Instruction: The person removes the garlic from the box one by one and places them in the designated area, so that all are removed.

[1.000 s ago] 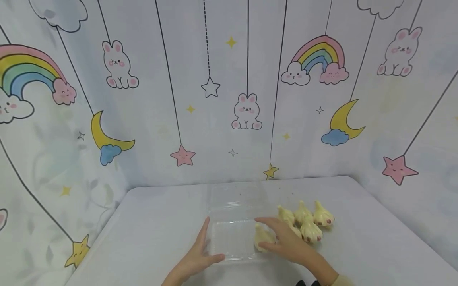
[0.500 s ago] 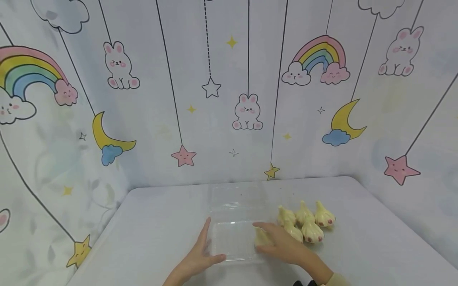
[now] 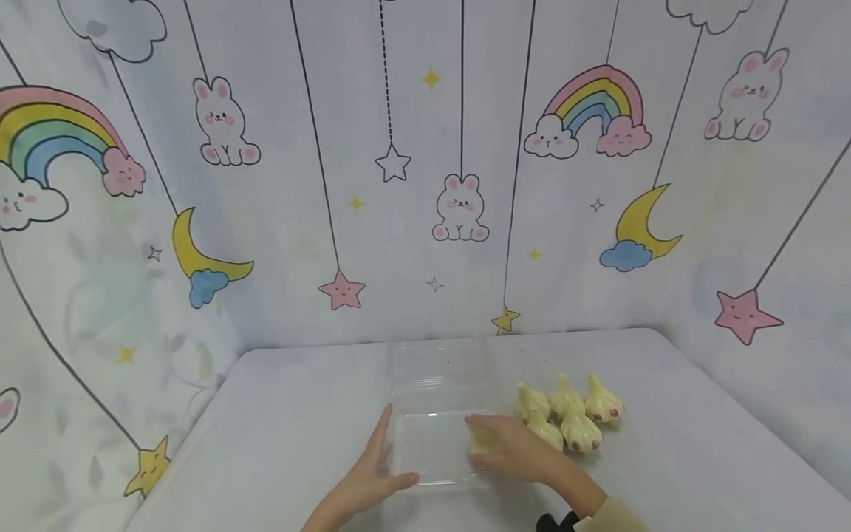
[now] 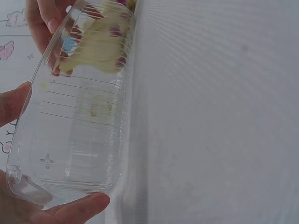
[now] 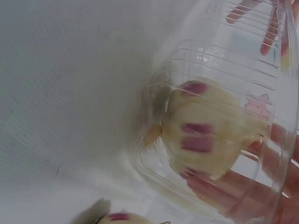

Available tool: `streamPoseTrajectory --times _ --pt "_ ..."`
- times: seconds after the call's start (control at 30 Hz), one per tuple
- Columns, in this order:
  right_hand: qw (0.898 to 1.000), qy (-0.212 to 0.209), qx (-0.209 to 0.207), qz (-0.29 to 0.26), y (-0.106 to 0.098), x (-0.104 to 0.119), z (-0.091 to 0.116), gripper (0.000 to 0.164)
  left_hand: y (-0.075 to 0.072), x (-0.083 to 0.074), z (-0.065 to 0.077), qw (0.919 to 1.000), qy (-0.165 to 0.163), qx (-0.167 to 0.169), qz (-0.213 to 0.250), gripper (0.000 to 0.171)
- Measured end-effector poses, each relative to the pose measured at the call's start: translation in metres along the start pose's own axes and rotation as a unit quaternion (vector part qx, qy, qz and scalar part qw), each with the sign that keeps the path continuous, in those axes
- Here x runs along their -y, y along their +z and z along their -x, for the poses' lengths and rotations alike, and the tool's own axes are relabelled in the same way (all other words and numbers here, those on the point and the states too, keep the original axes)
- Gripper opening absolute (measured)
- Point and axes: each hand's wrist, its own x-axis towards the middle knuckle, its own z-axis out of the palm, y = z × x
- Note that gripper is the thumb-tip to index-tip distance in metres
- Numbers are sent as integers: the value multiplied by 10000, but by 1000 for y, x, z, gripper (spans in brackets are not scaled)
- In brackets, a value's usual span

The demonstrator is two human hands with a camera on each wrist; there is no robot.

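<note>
A clear plastic clamshell box sits on the table, its lid folded back toward the wall. My left hand holds the box's left end, thumb at the front corner and index finger along the side. At the right end, my right hand grips a pale yellow garlic bulb inside the box, partly covering it. Through the plastic in the right wrist view, this garlic bulb shows purple patches around its base, with fingers beside it.
Several more garlic bulbs are clustered on the white table to the right of the box, close to my right forearm. A patterned curtain with rabbits, stars and rainbows rises behind the table's far edge.
My right hand has moved slightly left and closed in around the garlic bulb at the box's right end, hiding more of it. The left hand keeps its place.
</note>
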Motion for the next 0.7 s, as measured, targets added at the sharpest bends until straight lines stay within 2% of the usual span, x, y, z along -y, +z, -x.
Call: streamPoseTrajectory --times 0.23,0.7 --pt "9999 124 29 -46 3 2 -7 54 0 1 -1 10000 -31 36 44 108" --pt "9991 177 -384 -80 13 -5 -13 62 -3 -1 -1 9999 -121 108 59 107"
